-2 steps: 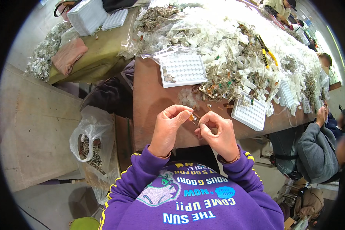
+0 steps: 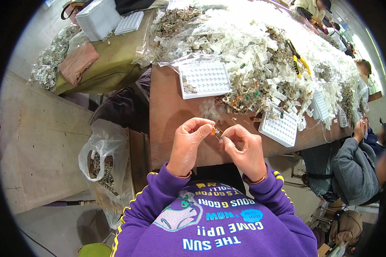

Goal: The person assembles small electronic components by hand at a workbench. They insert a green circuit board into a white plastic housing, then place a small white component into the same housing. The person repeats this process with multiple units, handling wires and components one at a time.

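Observation:
Above the near edge of the brown table (image 2: 165, 111), my left hand (image 2: 188, 143) is closed, pinching a small orange-and-metal piece (image 2: 214, 131) between thumb and forefinger. The piece has a shiny strip on its right side, pointing toward my other hand. My right hand (image 2: 244, 150) is closed in a pinch just right of the piece, fingertips nearly meeting it. What those right fingertips grip is too small to make out. Beyond my hands lies a white pocketed tray (image 2: 206, 79) with several round silver discs at its left side.
A big heap of clear plastic and metal scraps (image 2: 253, 51) covers the table's far part, with yellow-and-black pliers (image 2: 297, 60) on it. More white trays (image 2: 278, 125) lie to the right. A plastic bag (image 2: 116, 141) hangs at left. A person in grey (image 2: 354, 162) sits at right.
The fingers of my right hand have shifted slightly near the piece. My left hand keeps its hold, almost in the same spot.

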A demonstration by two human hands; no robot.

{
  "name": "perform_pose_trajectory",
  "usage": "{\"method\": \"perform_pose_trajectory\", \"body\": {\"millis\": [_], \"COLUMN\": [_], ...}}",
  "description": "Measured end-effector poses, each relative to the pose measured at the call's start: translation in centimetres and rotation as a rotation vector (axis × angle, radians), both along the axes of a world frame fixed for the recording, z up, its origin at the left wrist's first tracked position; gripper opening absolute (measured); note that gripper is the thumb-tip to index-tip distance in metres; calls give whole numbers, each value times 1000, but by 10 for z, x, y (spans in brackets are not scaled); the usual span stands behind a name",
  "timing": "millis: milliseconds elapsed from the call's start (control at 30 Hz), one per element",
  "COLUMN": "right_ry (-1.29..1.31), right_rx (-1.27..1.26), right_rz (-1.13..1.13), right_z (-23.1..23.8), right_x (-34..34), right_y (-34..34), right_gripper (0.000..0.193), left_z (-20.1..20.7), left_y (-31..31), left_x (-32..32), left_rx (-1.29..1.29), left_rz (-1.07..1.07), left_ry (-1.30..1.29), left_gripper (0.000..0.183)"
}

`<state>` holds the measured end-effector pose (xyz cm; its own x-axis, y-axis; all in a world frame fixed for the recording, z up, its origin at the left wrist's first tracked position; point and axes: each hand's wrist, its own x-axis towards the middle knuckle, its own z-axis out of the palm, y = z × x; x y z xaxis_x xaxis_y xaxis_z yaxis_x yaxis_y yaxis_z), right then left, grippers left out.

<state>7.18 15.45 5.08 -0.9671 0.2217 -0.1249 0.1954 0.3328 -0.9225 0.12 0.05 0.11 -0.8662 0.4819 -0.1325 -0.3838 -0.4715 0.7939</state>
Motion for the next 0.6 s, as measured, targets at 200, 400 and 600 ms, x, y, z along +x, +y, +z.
{"method": "perform_pose_trajectory", "body": {"millis": [200, 400, 600], "right_ry": [689, 680, 642], "right_rx": [564, 534, 497], "right_rz": [7, -2, 58], "right_z": [-3, -9, -10], "right_x": [-7, -10, -7], "right_y": [-9, -13, -7], "right_gripper": [22, 22, 19], "left_z": [6, 12, 11], "left_y": [10, 9, 6], "left_x": [10, 16, 14], "left_rx": [-105, -156, -122], "left_rz": [103, 83, 4], "left_ry": [-14, -20, -16], "left_gripper": [15, 16, 16]}}
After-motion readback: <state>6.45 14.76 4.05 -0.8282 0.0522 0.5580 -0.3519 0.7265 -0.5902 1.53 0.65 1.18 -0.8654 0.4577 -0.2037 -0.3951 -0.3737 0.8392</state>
